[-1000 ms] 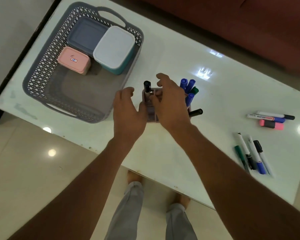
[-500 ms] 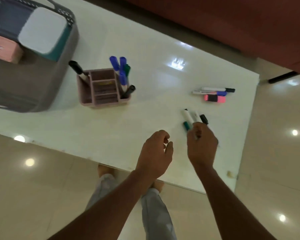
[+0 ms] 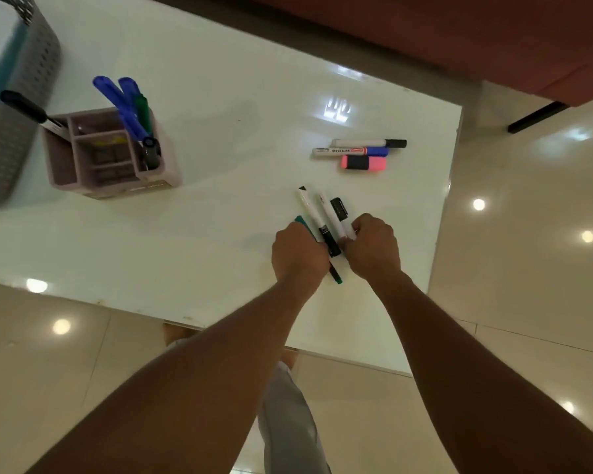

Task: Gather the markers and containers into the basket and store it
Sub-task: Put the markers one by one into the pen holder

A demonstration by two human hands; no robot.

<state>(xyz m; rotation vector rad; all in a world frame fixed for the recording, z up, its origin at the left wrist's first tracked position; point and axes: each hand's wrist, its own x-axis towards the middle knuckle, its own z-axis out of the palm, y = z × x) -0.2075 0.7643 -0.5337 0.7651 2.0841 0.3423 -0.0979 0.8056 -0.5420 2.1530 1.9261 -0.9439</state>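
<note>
Fingers (image 3: 352, 230) of the left hand (image 3: 298, 256) and right hand (image 3: 372, 249) now pinch the loose markers (image 3: 308, 206) together on the table (image 3: 202, 227), having left the pen holder (image 3: 166, 172) by the basket (image 3: 14, 138); collecting continues.

The person's forearms (image 3: 202, 371) are bare along their whole visible length, from the bottom of the view to the wrists over the table (image 3: 220, 206). The left hand (image 3: 300, 251) and right hand (image 3: 374, 248) are bare too. Below the table's near edge are light grey trousers (image 3: 288, 422) of loose, softly creased cloth. Only one leg shows plainly; the other is mostly hidden. Right at that same edge two bare feet (image 3: 175, 331) peek out. One is left of the trouser leg and one at its top, both partly covered by the table.
</note>
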